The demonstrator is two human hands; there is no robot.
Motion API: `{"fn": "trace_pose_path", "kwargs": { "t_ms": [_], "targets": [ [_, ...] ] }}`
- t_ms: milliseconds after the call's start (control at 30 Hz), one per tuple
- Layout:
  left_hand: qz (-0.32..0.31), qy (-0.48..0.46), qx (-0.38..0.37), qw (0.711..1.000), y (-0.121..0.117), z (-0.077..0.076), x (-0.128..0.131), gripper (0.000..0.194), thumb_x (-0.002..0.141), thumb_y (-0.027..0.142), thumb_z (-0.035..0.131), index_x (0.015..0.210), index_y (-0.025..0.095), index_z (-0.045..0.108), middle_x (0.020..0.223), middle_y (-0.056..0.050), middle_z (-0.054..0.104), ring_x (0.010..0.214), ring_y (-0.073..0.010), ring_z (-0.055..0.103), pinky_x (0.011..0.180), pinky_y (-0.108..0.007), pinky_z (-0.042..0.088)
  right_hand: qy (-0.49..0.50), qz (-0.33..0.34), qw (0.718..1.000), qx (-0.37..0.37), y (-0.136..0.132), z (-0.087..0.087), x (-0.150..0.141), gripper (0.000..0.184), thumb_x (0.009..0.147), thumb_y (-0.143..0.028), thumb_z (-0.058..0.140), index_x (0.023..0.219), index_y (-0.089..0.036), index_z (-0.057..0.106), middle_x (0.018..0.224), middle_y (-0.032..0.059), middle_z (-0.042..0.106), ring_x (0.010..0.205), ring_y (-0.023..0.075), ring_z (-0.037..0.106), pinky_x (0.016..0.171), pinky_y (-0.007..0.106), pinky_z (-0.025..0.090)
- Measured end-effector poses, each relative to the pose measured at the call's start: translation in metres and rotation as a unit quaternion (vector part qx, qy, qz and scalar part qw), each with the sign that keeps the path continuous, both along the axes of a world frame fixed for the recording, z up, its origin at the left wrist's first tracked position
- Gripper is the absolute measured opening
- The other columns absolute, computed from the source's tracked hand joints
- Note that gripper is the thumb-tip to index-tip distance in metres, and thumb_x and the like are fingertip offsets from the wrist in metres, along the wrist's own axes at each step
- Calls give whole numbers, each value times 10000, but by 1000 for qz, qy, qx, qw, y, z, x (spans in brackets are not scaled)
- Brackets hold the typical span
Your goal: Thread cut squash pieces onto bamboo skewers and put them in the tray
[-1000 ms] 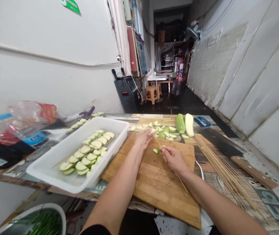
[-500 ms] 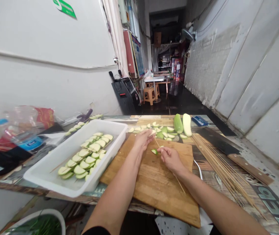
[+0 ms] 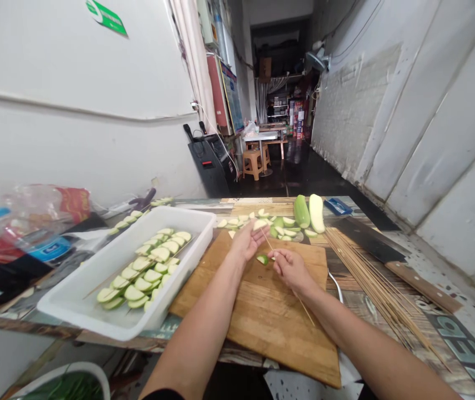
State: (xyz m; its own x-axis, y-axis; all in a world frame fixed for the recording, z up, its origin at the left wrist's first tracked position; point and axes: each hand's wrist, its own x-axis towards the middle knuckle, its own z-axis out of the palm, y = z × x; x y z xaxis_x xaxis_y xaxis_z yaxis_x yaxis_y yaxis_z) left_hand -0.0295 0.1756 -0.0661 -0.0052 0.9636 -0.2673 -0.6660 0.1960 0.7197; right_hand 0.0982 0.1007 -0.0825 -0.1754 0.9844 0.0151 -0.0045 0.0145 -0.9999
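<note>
My right hand [image 3: 292,270] is closed around a thin bamboo skewer [image 3: 305,311] over the wooden cutting board [image 3: 279,328]. The skewer slants up and left, its tip near my left fingers. My left hand [image 3: 249,241] has its palm turned toward the skewer, with a pale zucchini slice [image 3: 259,224] at its fingertips. Beside my right fingertips is a small green-edged zucchini piece [image 3: 262,259]; whether it is on the skewer or the board I cannot tell. Loose zucchini slices [image 3: 288,221] lie beyond the board.
At left, a white plastic tray [image 3: 70,314] holds skewered zucchini slices [image 3: 141,283]. Two zucchini pieces [image 3: 301,211] stand behind the board. To the right lie a bundle of skewers [image 3: 370,278], a large knife [image 3: 423,284] and a blue packet [image 3: 338,206]. A plastic bottle [image 3: 49,247] is far left.
My left hand has turned so that more of its palm shows, with its fingers more spread. My right hand keeps its grip on the skewer. The view has shifted slightly.
</note>
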Motion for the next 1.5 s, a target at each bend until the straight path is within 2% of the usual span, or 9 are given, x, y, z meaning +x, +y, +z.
{"fn": "trace_pose_path", "kwargs": {
  "t_ms": [167,333,533,767,1000,1100,1200,1300,1500],
  "targets": [
    [41,18,3,999,-4,3,4,100,801,176,552,863,109,513,859,-154,661,804,-219,657,712,-331,532,-4,26,999,-27,0,0,0,236,758,-354,443,778,-145,551,376,-104,382,256,32,263,300,164,170],
    [36,-25,-26,999,-4,6,4,72,825,158,509,848,90,517,800,-165,664,783,-206,660,695,-294,539,4,8,999,-43,1,0,-1,225,732,-369,492,747,-149,540,403,-97,438,239,31,303,265,154,175],
    [28,-54,-25,998,-5,8,5,45,804,109,527,829,80,550,791,-152,666,796,-204,657,722,-290,540,2,-32,999,-26,-3,4,-3,236,744,-400,493,687,-173,473,390,-94,436,245,33,295,275,155,194],
    [24,-22,-33,999,-7,6,7,53,782,110,558,829,85,554,825,-155,665,777,-204,660,684,-282,549,-7,-4,1000,19,-2,-2,-3,210,774,-335,440,697,-156,516,384,-85,419,293,36,299,323,158,206],
    [15,-16,-54,998,-6,5,8,64,785,102,545,847,89,535,809,-157,660,771,-210,660,659,-272,550,142,50,980,-127,-3,4,-3,244,731,-399,496,762,-158,511,395,-107,415,234,20,214,274,156,133],
    [14,-15,-54,998,-5,3,9,69,783,96,546,849,85,531,800,-152,660,769,-211,661,666,-274,552,168,60,972,-153,-3,7,-3,244,713,-406,506,759,-167,494,406,-112,420,224,15,198,263,154,121],
    [14,-14,-51,999,-5,2,10,67,780,88,546,844,85,528,793,-144,660,760,-210,662,664,-273,553,115,18,986,-123,-2,5,-4,207,731,-374,479,722,-167,488,369,-109,409,220,25,222,269,158,129],
    [10,-7,-52,999,-6,1,12,65,779,88,550,838,91,523,787,-143,660,751,-207,663,663,-275,552,22,-30,998,-48,0,0,-6,176,745,-322,467,660,-169,477,357,-96,417,242,35,279,299,163,182],
    [-3,10,-44,999,-9,1,15,82,787,101,544,865,90,520,780,-143,661,739,-204,665,667,-276,550,-97,-86,990,62,2,-7,-3,233,751,-303,462,561,-172,489,388,-51,464,351,64,390,386,180,284]
  ]
}}
